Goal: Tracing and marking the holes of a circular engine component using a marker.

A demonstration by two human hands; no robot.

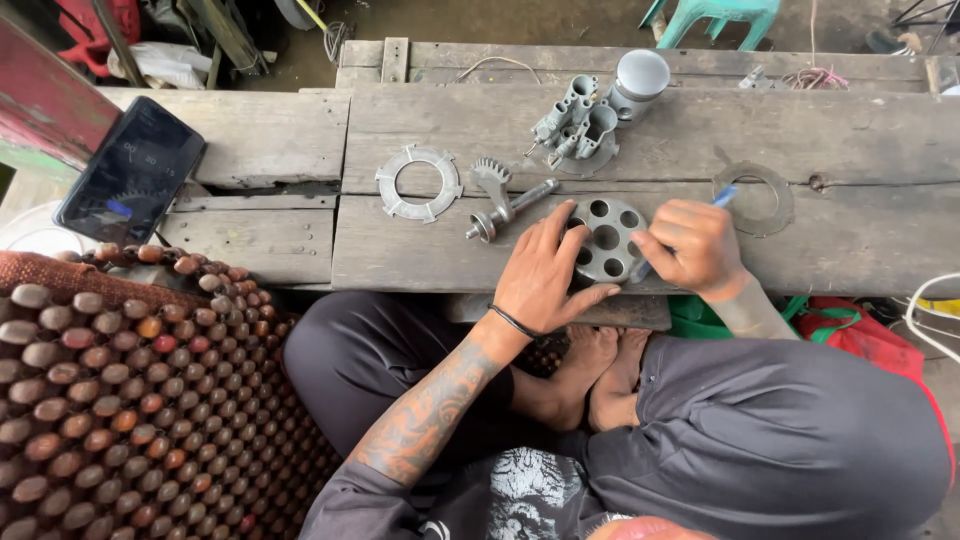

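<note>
Round metal plate (607, 240): lying flat near the near edge of the wooden bench (860, 150), ringed with round holes, between the two hands.
Left hand (548, 280): spread open, palm down, fingers (545, 232) pressing the plate's left rim; thumb stretched toward its near edge. Steadying, not clasping.
Right hand (695, 245): closed around a blue-handled tool (722, 197), tip aimed into the plate from the right; tip itself hidden by the hand, so exact contact point unclear.
Slip risk: likely the main hazard. With the plate only pinned from one side, a hard push could skate the tool tip across the metal and into the left fingers close by.
Plate shift: possible slide off the near edge onto lap or bare feet (600, 375) just below, given how close to the edge it lies.
Loose parts: toothed lever with shaft (500, 200) just left of and beyond the plate, flat notched ring (419, 182) farther left, cluster of grey cast parts (580, 128) and capped cylinder (638, 82) at the far side. A sweeping elbow or jerk could knock the lever off.
Flat gasket ring (752, 198): right of the right hand, partly under the tool handle; easy to snag.
Phone (130, 170): propped far left, well apart, little danger.
</note>
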